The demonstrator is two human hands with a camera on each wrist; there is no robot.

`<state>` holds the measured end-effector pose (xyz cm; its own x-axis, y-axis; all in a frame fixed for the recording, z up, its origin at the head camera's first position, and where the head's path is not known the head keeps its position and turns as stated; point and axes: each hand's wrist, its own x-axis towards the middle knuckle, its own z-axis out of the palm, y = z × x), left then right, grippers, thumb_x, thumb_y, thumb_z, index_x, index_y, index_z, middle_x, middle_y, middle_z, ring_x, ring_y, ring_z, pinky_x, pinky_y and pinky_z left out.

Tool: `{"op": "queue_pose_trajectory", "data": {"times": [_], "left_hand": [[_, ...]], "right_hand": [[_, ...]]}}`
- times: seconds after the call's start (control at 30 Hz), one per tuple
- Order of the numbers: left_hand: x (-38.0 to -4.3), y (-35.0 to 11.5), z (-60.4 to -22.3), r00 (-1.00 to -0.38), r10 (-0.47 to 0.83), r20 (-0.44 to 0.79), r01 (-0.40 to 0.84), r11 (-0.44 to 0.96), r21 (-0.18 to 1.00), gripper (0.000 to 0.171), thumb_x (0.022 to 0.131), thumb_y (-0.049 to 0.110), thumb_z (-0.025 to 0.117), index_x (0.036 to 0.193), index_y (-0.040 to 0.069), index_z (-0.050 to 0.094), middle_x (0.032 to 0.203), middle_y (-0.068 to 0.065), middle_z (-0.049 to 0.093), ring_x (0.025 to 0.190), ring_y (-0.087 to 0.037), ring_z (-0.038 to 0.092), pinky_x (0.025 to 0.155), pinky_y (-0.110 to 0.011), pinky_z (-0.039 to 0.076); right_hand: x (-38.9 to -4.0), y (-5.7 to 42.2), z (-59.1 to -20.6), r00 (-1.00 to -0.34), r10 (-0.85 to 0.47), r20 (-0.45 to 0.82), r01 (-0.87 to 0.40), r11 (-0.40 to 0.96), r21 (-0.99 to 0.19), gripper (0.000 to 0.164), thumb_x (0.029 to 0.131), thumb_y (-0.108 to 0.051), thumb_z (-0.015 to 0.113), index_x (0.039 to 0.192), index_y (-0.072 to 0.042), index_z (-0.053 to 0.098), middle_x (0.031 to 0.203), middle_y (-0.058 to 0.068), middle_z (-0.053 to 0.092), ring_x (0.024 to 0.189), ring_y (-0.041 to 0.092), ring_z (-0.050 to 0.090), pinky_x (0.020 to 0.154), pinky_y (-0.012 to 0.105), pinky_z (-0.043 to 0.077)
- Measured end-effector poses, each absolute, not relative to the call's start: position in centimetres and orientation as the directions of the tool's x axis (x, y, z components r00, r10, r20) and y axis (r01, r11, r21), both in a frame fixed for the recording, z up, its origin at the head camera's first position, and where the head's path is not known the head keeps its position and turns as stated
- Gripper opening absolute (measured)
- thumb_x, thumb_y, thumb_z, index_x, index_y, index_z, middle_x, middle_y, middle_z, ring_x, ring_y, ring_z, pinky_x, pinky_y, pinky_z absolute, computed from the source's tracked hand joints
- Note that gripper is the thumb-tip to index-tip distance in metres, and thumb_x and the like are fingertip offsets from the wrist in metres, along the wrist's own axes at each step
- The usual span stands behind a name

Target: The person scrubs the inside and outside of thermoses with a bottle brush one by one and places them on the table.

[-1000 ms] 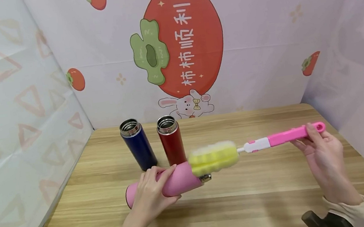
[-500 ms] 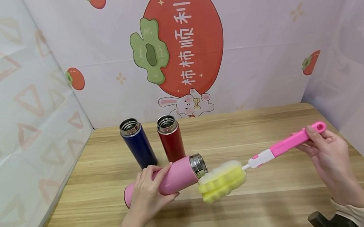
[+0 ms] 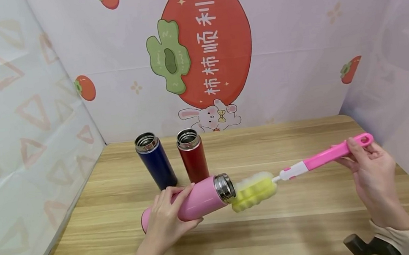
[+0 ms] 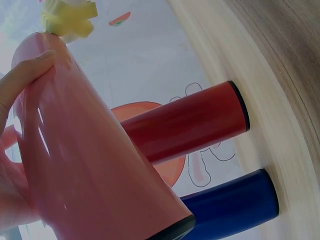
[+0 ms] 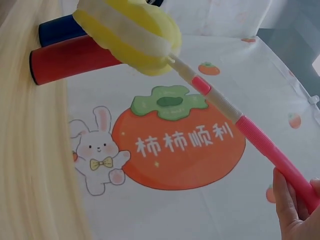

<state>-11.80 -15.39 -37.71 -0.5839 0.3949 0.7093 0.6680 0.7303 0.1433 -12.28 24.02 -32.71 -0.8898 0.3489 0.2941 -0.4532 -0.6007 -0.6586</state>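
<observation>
My left hand (image 3: 170, 214) grips a pink thermos bottle (image 3: 201, 198) round its body. The bottle is tilted on its side, its uncapped steel mouth (image 3: 225, 188) facing right. My right hand (image 3: 374, 181) pinches the pink handle (image 3: 330, 153) of a bottle brush near its looped end. The brush's yellow and white sponge head (image 3: 255, 190) is right at the bottle's mouth, overlapping its edge in the head view. In the left wrist view, the sponge (image 4: 70, 19) shows just past the top of the pink bottle (image 4: 90, 145).
Behind the pink bottle, a blue bottle (image 3: 156, 163) and a red bottle (image 3: 193, 156) stand upright and uncapped on the wooden table (image 3: 279, 237). A printed cloth backdrop (image 3: 279, 50) rises along the table's back and sides.
The sponge head has moved from over the bottle's mouth, down in front of it, then up and right to the opening. My right hand has shifted slightly right; the left hand stays nearly still.
</observation>
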Motion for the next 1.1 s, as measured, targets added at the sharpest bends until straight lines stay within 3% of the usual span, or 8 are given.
{"op": "queue_pose_trajectory", "data": {"times": [0.23, 0.43, 0.63, 0.87, 1.1], "left_hand": [[-11.7, -15.2, -38.0, -0.560, 0.431, 0.708, 0.696, 0.708, 0.120, 0.077, 0.045, 0.031, 0.084, 0.115, 0.014, 0.057, 0.094, -0.006, 0.053, 0.083, -0.021, 0.050, 0.070, -0.038, 0.040], [-11.7, -15.0, -38.1, -0.586, 0.396, 0.707, 0.685, 0.708, 0.171, 0.075, 0.047, 0.032, 0.083, 0.115, 0.014, 0.058, 0.095, -0.005, 0.053, 0.084, -0.019, 0.050, 0.069, -0.035, 0.040], [-11.7, -14.7, -38.2, -0.614, 0.345, 0.710, 0.687, 0.676, 0.266, 0.076, 0.048, 0.031, 0.084, 0.117, 0.014, 0.056, 0.096, -0.005, 0.053, 0.085, -0.021, 0.051, 0.069, -0.036, 0.040], [-11.8, -14.3, -38.5, -0.655, 0.269, 0.706, 0.689, 0.597, 0.412, 0.078, 0.048, 0.026, 0.085, 0.119, 0.010, 0.055, 0.098, -0.002, 0.054, 0.086, -0.017, 0.054, 0.069, -0.035, 0.047], [-11.9, -14.0, -38.6, -0.757, 0.197, 0.624, 0.626, 0.493, 0.604, 0.079, 0.052, 0.020, 0.085, 0.124, 0.016, 0.051, 0.101, 0.003, 0.057, 0.088, -0.012, 0.054, 0.069, -0.030, 0.049]], "right_hand": [[-12.6, 23.7, -32.5, -0.837, 0.467, 0.286, -0.530, -0.559, -0.638, 0.005, 0.081, 0.009, 0.054, 0.085, 0.012, 0.052, 0.071, 0.020, 0.063, 0.065, 0.025, 0.064, 0.061, 0.034, 0.051], [-12.6, 23.7, -32.4, -0.825, 0.492, 0.279, -0.542, -0.544, -0.641, 0.006, 0.081, 0.009, 0.054, 0.085, 0.013, 0.052, 0.070, 0.020, 0.062, 0.064, 0.025, 0.064, 0.060, 0.034, 0.051], [-12.5, 24.0, -32.4, -0.839, 0.464, 0.284, -0.525, -0.555, -0.645, 0.005, 0.082, 0.008, 0.053, 0.086, 0.012, 0.052, 0.071, 0.020, 0.063, 0.065, 0.024, 0.064, 0.061, 0.034, 0.051], [-12.5, 24.5, -32.3, -0.852, 0.422, 0.311, -0.518, -0.590, -0.620, 0.005, 0.083, 0.010, 0.050, 0.085, 0.013, 0.053, 0.072, 0.020, 0.063, 0.065, 0.025, 0.064, 0.061, 0.035, 0.051], [-12.5, 25.1, -32.2, -0.878, 0.368, 0.304, -0.475, -0.603, -0.641, 0.007, 0.084, 0.007, 0.051, 0.086, 0.012, 0.054, 0.076, 0.019, 0.063, 0.069, 0.025, 0.065, 0.063, 0.034, 0.050]]}}
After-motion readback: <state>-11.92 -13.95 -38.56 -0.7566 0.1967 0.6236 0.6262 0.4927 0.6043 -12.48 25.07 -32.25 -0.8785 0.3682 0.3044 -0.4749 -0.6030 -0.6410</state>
